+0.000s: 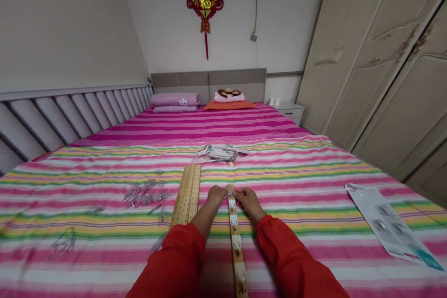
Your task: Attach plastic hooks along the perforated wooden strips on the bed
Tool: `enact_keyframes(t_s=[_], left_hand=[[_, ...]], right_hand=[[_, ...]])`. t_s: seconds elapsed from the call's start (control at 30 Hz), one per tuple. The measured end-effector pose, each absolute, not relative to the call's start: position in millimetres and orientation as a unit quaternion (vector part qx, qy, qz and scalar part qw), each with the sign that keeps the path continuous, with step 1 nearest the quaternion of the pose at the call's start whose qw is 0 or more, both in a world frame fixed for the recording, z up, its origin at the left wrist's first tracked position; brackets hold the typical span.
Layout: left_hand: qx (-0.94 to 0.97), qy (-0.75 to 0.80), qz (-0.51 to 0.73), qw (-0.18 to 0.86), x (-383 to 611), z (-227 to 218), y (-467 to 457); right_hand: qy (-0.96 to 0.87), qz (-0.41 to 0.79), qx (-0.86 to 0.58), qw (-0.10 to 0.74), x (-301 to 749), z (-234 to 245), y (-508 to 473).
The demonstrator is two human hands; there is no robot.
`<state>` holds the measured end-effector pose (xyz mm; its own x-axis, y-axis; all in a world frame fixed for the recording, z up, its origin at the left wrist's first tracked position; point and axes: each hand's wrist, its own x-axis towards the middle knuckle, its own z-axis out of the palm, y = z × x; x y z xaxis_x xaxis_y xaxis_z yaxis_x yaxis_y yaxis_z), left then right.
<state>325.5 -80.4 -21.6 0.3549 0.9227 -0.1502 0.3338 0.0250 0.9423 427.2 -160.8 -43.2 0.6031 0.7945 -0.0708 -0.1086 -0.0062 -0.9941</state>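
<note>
far left on the striped bedspread [296, 181], a scatter of clear hooks [145, 195] lies loose. just right of them is a stack of bare wooden strips [186, 198], set side by side and running away from the camera. next comes the left hand [216, 194], red sleeve behind it, fingers curled in and pinching the far end of the hook strip [234, 233]. that strip lies flat on the bed between the two forearms, with white hooks [236, 242] fixed along its near half. the right hand [247, 198] is clenched on the same far end from the other side, fingertips almost meeting the left's - whatever sits between them is too small to tell. beyond the hands is a heap of torn packaging [220, 152], well apart. far right - a long white backing sheet [387, 223] lies flat near the bed's edge.
</note>
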Motion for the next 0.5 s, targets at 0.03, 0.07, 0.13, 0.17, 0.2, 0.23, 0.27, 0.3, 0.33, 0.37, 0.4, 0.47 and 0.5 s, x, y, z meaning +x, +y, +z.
enact_keyframes(t_s=[0.03, 0.07, 0.13, 0.17, 0.2, 0.23, 0.27, 0.3, 0.33, 0.37, 0.4, 0.47, 0.5], left_hand=[[0.638, 0.493, 0.282, 0.520, 323, -17, -84], [0.638, 0.493, 0.283, 0.519, 320, -12, -88], [0.638, 0.489, 0.293, 0.517, 310, 0, -101], [0.639, 0.485, 0.300, 0.516, 302, 6, -109], [0.638, 0.480, 0.307, 0.517, 294, 10, -119], [0.638, 0.472, 0.315, 0.520, 284, 13, -131], [0.640, 0.460, 0.324, 0.524, 274, 14, -144], [0.642, 0.446, 0.332, 0.528, 263, 13, -158], [0.646, 0.427, 0.345, 0.530, 253, 10, -173], [0.651, 0.415, 0.356, 0.527, 242, 5, -187], [0.654, 0.408, 0.365, 0.521, 233, -2, -200], [0.664, 0.404, 0.380, 0.501, 218, -18, -221], [0.674, 0.397, 0.391, 0.485, 213, -26, -228]], right_hand=[[-0.275, 0.350, -0.612, 0.654, 426, -39, -167], [-0.272, 0.349, -0.606, 0.660, 425, -35, -174], [-0.263, 0.341, -0.597, 0.676, 422, -27, -193], [-0.258, 0.336, -0.593, 0.684, 420, -24, -206], [-0.253, 0.332, -0.590, 0.691, 416, -22, -220], [-0.248, 0.327, -0.587, 0.698, 411, -21, -237], [-0.244, 0.324, -0.584, 0.703, 405, -21, -255], [-0.241, 0.320, -0.582, 0.708, 398, -23, -274], [-0.235, 0.313, -0.577, 0.717, 389, -26, -294], [-0.234, 0.322, -0.571, 0.718, 379, -31, -314], [-0.216, 0.329, -0.573, 0.719, 369, -37, -334], [-0.177, 0.345, -0.573, 0.722, 347, -54, -371], [-0.144, 0.360, -0.571, 0.724, 336, -63, -387]])
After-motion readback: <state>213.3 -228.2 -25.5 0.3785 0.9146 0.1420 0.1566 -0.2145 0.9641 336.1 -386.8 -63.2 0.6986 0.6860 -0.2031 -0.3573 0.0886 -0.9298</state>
